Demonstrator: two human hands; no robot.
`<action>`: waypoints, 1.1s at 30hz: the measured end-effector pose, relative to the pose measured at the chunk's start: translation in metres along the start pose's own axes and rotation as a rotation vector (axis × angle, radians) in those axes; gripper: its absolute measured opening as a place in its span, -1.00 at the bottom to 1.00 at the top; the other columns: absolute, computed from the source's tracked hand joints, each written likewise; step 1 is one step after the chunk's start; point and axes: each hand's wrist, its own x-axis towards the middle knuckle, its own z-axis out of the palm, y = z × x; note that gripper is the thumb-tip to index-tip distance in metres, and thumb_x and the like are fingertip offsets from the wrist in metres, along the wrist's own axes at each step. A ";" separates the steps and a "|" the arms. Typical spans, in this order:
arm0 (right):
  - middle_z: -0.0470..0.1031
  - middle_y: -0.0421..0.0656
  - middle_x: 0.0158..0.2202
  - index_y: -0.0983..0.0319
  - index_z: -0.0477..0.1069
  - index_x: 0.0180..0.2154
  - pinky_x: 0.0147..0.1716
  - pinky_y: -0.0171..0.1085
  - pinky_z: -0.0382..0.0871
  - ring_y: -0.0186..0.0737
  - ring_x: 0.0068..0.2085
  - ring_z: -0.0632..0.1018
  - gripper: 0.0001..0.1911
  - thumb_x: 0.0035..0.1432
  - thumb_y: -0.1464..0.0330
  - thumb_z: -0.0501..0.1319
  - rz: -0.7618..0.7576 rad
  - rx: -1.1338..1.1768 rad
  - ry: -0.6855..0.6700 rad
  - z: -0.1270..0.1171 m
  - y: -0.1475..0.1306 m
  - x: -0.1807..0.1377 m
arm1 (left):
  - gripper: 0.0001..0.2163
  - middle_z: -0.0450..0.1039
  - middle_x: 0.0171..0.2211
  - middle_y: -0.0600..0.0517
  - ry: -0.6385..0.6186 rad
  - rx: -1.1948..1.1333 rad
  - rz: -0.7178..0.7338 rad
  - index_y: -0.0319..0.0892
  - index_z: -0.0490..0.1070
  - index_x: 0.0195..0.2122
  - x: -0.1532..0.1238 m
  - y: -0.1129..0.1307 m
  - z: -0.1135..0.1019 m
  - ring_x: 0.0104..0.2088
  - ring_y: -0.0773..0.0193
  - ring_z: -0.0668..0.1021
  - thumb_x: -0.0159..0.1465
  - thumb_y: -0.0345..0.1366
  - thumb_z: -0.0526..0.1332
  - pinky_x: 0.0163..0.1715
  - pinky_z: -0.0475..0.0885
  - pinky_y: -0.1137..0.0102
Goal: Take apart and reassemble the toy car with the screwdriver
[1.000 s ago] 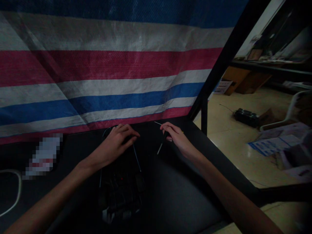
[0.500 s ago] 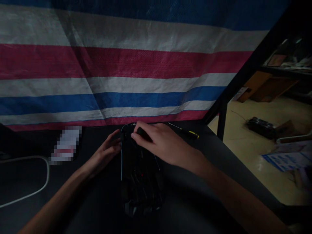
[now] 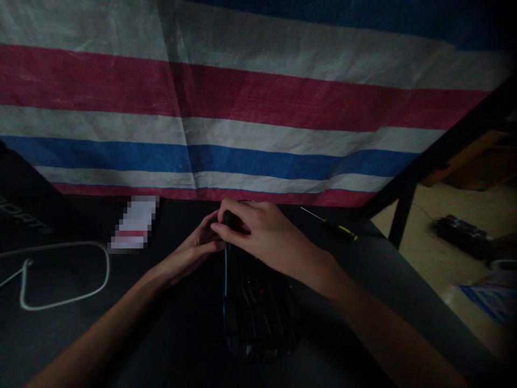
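A black radio-controlled car lies on the dark table, its far end under my hands. It has a blue edge along its left side and a small red light in the middle. My right hand is closed around a screwdriver, whose dark handle shows between thumb and forefinger; its tip is hidden. Against the car's far left corner, my left hand has its fingers bent around the edge, close to the right fingertips. The exact spot they grip is in shadow.
Another screwdriver, black and yellow, lies at right on the table. A blurred-out phone-shaped item and a white cable are at left. Striped sheeting hangs behind. Beyond the right edge, a black object rests on the floor.
The view has swung left, so things appear further right. My left hand has gone from spread fingers beside the car to bent fingers at its far corner, nearer my right hand.
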 end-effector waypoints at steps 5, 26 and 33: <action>0.45 -0.30 -0.43 0.18 0.42 -0.20 -0.41 -0.35 0.20 -0.38 -0.44 0.43 -0.88 0.42 0.29 0.21 0.007 0.016 0.039 0.001 -0.001 0.000 | -0.20 0.45 0.25 -0.17 0.002 -0.026 0.001 -0.01 0.08 0.42 -0.001 -0.001 0.001 0.28 -0.03 0.47 0.19 -0.35 0.39 0.27 0.35 0.06; 0.54 -0.16 -0.06 0.18 0.40 -0.01 0.06 -0.25 0.35 -0.25 0.00 0.51 -0.75 0.33 0.53 0.14 -0.217 -0.100 -0.115 -0.010 -0.004 -0.008 | -0.39 0.47 0.14 -0.14 0.007 0.087 0.024 -0.02 0.25 0.26 -0.002 0.009 0.006 0.21 -0.09 0.48 0.21 -0.23 0.41 0.09 0.46 0.10; 0.55 -0.12 -0.18 0.21 0.41 -0.08 0.01 -0.13 0.34 -0.16 -0.12 0.52 -0.79 0.52 0.26 0.06 -0.197 -0.320 0.008 0.001 -0.001 -0.006 | -0.49 0.48 0.13 -0.16 -0.009 0.103 0.012 -0.05 0.31 0.16 0.000 0.001 -0.003 0.19 -0.11 0.50 0.23 -0.18 0.42 0.12 0.45 0.05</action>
